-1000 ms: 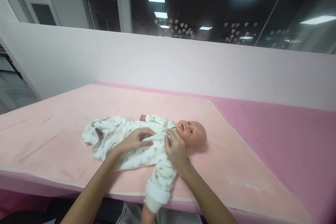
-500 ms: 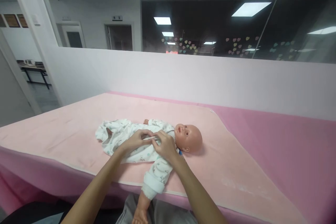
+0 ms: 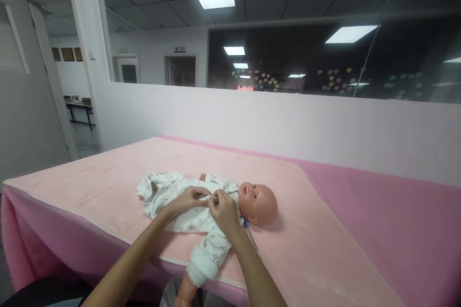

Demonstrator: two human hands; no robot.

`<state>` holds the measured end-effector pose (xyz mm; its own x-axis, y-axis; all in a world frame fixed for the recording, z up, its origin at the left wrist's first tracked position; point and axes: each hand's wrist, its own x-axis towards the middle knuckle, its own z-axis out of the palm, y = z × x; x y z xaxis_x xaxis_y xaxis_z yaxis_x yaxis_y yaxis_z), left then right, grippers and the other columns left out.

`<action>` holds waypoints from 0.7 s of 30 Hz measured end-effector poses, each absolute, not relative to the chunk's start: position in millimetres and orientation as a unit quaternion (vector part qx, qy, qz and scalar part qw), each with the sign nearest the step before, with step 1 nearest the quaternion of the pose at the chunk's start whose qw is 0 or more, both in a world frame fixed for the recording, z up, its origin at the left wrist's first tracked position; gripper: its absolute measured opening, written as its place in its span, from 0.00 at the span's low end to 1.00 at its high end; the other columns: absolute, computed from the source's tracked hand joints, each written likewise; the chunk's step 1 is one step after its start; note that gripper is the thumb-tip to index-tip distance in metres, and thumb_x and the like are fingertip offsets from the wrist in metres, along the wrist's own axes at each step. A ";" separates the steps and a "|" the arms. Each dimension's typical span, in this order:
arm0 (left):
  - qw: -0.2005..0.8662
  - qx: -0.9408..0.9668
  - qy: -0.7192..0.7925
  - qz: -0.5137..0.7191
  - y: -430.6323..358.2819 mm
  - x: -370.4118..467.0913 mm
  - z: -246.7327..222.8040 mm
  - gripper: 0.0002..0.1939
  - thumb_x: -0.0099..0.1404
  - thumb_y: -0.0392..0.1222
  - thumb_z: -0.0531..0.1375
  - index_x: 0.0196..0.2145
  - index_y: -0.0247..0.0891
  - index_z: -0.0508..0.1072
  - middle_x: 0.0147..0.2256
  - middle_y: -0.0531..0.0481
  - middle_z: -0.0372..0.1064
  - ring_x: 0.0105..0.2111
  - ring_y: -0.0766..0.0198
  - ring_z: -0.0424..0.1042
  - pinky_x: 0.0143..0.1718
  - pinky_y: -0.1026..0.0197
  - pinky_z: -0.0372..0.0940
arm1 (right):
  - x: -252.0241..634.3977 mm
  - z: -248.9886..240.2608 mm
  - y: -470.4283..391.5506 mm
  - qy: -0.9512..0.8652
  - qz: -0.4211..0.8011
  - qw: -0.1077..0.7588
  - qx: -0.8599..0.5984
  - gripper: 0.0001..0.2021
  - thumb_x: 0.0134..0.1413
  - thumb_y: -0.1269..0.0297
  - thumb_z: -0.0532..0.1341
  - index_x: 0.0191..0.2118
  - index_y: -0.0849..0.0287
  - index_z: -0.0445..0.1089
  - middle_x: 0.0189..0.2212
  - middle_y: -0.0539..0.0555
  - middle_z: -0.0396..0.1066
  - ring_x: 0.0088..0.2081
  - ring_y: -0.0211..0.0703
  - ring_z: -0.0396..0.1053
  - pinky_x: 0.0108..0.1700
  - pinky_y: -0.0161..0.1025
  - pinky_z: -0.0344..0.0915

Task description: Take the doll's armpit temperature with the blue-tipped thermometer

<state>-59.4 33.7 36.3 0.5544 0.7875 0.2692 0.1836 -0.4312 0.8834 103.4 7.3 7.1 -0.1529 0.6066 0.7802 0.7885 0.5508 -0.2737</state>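
Pinching the patterned baby romper (image 3: 190, 223) between narrowed fingertips, left hand (image 3: 186, 201) and right hand (image 3: 226, 215) nearly meet.
The doll (image 3: 264, 205) lies beneath the fingers; small, level tugs would likely prevent bunching.

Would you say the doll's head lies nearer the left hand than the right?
No, the doll's head lies close beside the right hand.

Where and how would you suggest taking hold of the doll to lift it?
I'd come from the near side, right hand under the head and neck, left hand under the clothed trunk. The doll lies face up, and its big, smooth, round head would probably slip or tip if unsupported.
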 end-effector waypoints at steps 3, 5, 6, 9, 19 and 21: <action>0.444 0.759 0.313 0.360 32.3 -58.6 36.3 0.14 0.51 0.45 0.65 0.34 0.35 0.76 0.37 0.45 0.74 0.41 0.56 0.70 0.44 0.56 0.64 | 102.6 7.2 7.3 -0.750 -0.104 0.450 -0.473 0.05 0.54 0.68 0.51 0.30 0.58 0.63 0.23 0.50 0.67 0.24 0.37 0.64 0.25 0.32 0.53; 0.451 0.750 0.313 0.369 32.6 -58.6 35.5 0.14 0.50 0.45 0.65 0.33 0.35 0.76 0.38 0.45 0.74 0.40 0.56 0.70 0.44 0.56 0.64 | 102.4 6.9 8.0 -0.752 -0.103 0.446 -0.475 0.05 0.54 0.67 0.52 0.30 0.57 0.63 0.24 0.50 0.68 0.24 0.37 0.65 0.25 0.32 0.54; 0.453 0.747 0.315 0.372 33.0 -58.7 34.9 0.14 0.49 0.45 0.66 0.33 0.35 0.76 0.38 0.45 0.74 0.40 0.56 0.70 0.44 0.56 0.64 | 102.4 6.6 8.5 -0.754 -0.101 0.444 -0.473 0.05 0.54 0.67 0.52 0.30 0.57 0.63 0.24 0.50 0.68 0.25 0.37 0.65 0.25 0.32 0.54; 0.459 0.742 0.321 0.370 34.7 -59.9 33.4 0.14 0.49 0.45 0.66 0.34 0.36 0.77 0.38 0.45 0.74 0.41 0.55 0.70 0.45 0.55 0.64 | 102.6 5.9 10.1 -0.762 -0.090 0.440 -0.466 0.05 0.54 0.68 0.52 0.30 0.57 0.64 0.27 0.50 0.69 0.26 0.37 0.66 0.26 0.31 0.55; 0.461 0.744 0.315 0.367 41.3 -65.4 26.7 0.14 0.51 0.45 0.65 0.35 0.36 0.77 0.41 0.44 0.73 0.44 0.55 0.69 0.47 0.54 0.63 | 102.7 6.0 10.3 -0.771 -0.071 0.433 -0.462 0.06 0.56 0.67 0.53 0.32 0.58 0.66 0.30 0.52 0.70 0.30 0.38 0.68 0.28 0.31 0.57; 0.456 0.737 0.319 0.383 42.6 -65.7 22.4 0.13 0.49 0.44 0.66 0.33 0.37 0.77 0.41 0.44 0.72 0.43 0.55 0.69 0.46 0.55 0.63 | 102.7 5.5 10.0 -0.772 -0.068 0.436 -0.457 0.06 0.56 0.67 0.53 0.32 0.58 0.66 0.30 0.52 0.70 0.30 0.38 0.68 0.29 0.31 0.58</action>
<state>-65.7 42.6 22.4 0.5037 0.8194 0.2738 0.1212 -0.3808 0.9167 102.7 10.0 5.5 -0.2013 0.6468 0.7356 0.7657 0.5723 -0.2936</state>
